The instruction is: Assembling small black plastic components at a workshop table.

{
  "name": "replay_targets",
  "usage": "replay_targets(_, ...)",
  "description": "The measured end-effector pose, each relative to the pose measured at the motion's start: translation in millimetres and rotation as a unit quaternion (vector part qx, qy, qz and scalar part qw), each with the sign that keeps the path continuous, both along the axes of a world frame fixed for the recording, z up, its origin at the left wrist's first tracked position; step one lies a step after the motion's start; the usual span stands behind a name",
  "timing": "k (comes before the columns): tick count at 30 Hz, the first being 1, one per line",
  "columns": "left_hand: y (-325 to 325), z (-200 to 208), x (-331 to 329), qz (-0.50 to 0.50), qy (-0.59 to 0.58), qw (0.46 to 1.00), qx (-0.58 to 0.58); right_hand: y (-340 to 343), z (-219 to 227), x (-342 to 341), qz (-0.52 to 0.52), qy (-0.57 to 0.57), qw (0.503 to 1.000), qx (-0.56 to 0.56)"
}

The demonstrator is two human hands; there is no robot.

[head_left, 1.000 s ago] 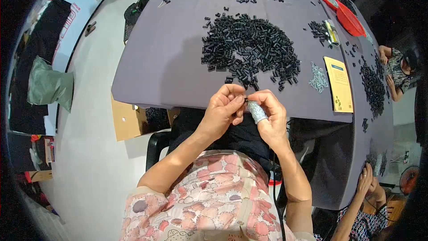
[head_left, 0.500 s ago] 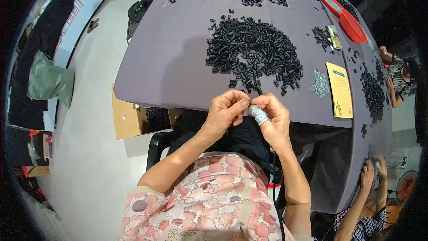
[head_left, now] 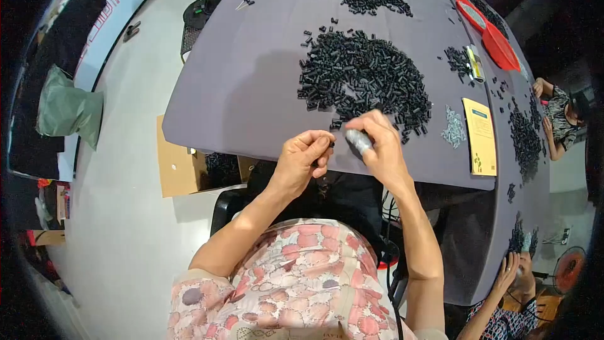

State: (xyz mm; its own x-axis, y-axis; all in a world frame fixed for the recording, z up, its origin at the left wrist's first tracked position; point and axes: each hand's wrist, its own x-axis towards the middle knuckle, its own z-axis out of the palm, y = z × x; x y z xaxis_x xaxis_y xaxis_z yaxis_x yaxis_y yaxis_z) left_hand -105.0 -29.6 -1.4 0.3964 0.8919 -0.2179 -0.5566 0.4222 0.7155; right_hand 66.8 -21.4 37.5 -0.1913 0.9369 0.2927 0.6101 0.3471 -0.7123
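A yellow rectangular card (head_left: 480, 136) lies on the grey table (head_left: 251, 82), right.

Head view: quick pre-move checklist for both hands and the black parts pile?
1. Left hand gripping a small black part: cannot tell, fingers curled and pinched, contents hidden.
2. Right hand holding the small grey piece: ok, pinched at the fingertips.
3. Hands apart, not tangled: ok, gap between them at the table edge.
4. Black parts pile just ahead of the hands: ok, directly beyond the right hand.
5. Yellow booklet clear of the hands: ok, lying well to the right.
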Motion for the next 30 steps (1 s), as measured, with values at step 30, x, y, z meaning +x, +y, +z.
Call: replay_targets(30, 4, -10, -8, 0.017, -0.027, 0.999, -0.018, 30, -6, 0, -0.039, -0.082, 0.996, 0.025)
